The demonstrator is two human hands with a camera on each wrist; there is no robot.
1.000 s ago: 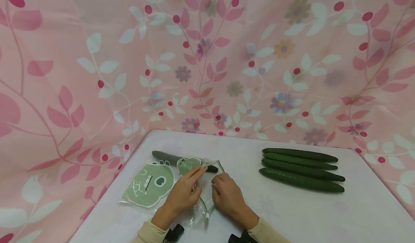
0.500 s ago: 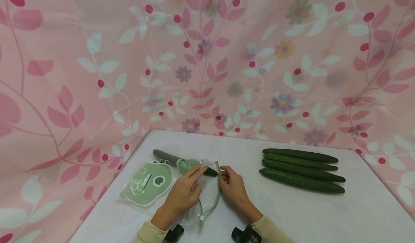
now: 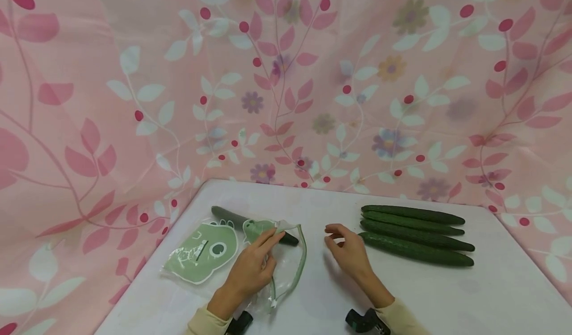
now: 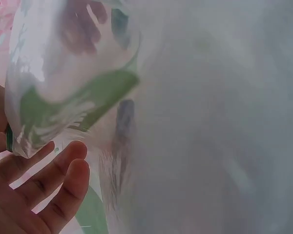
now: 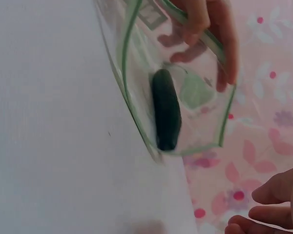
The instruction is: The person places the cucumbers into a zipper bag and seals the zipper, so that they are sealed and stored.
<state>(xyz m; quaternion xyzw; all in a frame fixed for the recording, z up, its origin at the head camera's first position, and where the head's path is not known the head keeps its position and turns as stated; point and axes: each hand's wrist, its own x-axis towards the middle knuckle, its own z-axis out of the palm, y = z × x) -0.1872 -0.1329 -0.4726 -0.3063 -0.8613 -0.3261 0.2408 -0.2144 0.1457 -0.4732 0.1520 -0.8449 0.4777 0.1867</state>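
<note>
A clear zip bag (image 3: pixel 286 268) with green edging and a green cartoon print (image 3: pixel 207 250) lies at the left of the table, its mouth spread toward the right. Inside it is one cucumber (image 5: pixel 166 109), whose dark end points to the opening. My left hand (image 3: pixel 250 268) holds the bag's upper rim, some fingers outside and others seen through the plastic; parts of its grip are hidden. My right hand (image 3: pixel 350 255) holds nothing, its fingers loosely bent. It hovers between the bag and several loose cucumbers (image 3: pixel 417 248), close to the left end of the nearest one.
The table has a white cover (image 3: pixel 330 300). A pink floral cloth (image 3: pixel 286 77) hangs behind and beside it. A small white slider (image 3: pixel 274 303) sits at the near corner of the bag's mouth. Each wrist carries a black camera (image 3: pixel 366 321).
My right hand has let go of the bag's green edge and moved right toward the loose cucumbers. The bag's mouth has widened. My left hand stays in nearly the same place.
</note>
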